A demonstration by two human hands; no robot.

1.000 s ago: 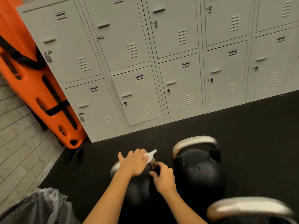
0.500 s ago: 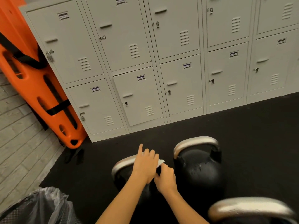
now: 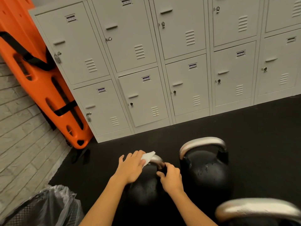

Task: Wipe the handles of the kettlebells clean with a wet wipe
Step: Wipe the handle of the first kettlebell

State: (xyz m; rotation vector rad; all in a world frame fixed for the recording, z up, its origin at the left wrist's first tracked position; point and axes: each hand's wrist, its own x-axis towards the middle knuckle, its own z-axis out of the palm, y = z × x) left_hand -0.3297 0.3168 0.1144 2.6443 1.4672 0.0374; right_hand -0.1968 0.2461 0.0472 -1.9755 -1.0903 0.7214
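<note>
Brushed metal handle, matt black floor

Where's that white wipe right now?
In the head view, low and centre, the wet wipe is pressed under the left hand onto the handle of the leftmost kettlebell.

Two bare forearms are seen entering from the lower edge, ending in the left hand and the right hand. No sleeves, gloves, watches, rings or bands are worn on the visible parts. The fingernails are kept short and unpainted. Nothing above the forearms is shown.
</note>
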